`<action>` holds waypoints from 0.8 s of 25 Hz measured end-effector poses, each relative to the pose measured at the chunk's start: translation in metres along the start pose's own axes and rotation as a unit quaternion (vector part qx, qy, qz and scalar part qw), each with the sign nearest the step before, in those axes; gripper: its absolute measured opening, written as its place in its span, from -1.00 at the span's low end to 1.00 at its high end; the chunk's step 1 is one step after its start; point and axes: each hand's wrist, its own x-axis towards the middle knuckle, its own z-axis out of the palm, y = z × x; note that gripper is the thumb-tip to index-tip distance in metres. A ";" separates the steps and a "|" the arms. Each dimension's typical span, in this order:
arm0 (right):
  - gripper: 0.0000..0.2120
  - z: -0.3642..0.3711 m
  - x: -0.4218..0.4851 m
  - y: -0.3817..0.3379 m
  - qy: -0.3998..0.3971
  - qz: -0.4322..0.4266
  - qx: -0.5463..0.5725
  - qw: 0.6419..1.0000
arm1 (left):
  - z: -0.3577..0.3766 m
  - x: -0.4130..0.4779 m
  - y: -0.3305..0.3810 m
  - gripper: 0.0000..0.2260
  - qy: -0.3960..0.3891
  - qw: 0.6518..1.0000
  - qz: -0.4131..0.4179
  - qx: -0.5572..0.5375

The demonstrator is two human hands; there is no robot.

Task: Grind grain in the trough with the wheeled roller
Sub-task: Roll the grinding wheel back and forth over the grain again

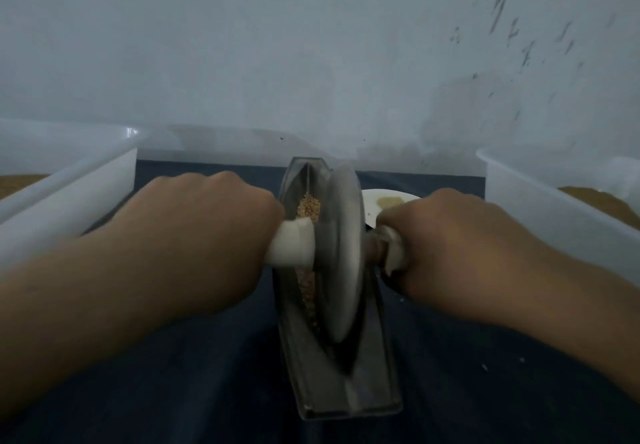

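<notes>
Head view: I see the left hand (194,232) and the right hand (450,246) each wrapped round a white handle of the grey metal wheeled roller (343,253), whose disc stands in the long dark metal trough (346,391) at centre, tan crushed grain (308,208) lying in the groove left of it.

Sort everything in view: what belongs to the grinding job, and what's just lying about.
In the job:
- left hand and right hand, each gripping a handle
- wheeled roller
- trough
- grain

Lying about:
- white plate
- left tub and right tub, with brown contents
- dark cloth underneath
</notes>
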 end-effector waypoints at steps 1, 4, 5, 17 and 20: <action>-0.80 0.014 0.016 0.002 0.005 0.010 -0.020 1.000 | 0.006 0.012 0.003 -0.78 0.026 1.000 -0.010 0.012; -0.80 0.051 0.069 0.013 0.030 0.047 -0.029 0.998 | 0.023 0.057 0.009 -0.93 0.077 0.995 -0.052 0.035; -0.79 0.058 0.085 0.016 0.044 0.060 -0.024 0.997 | 0.024 0.069 0.008 -0.95 0.084 0.994 -0.067 0.035; -0.84 0.005 -0.009 0.007 0.062 -0.027 -0.013 0.998 | -0.014 -0.010 0.003 -0.83 0.059 0.998 -0.010 0.013; -0.79 0.024 0.011 0.009 0.055 0.012 -0.048 0.997 | 0.001 0.006 0.010 -0.87 0.079 0.996 -0.034 0.027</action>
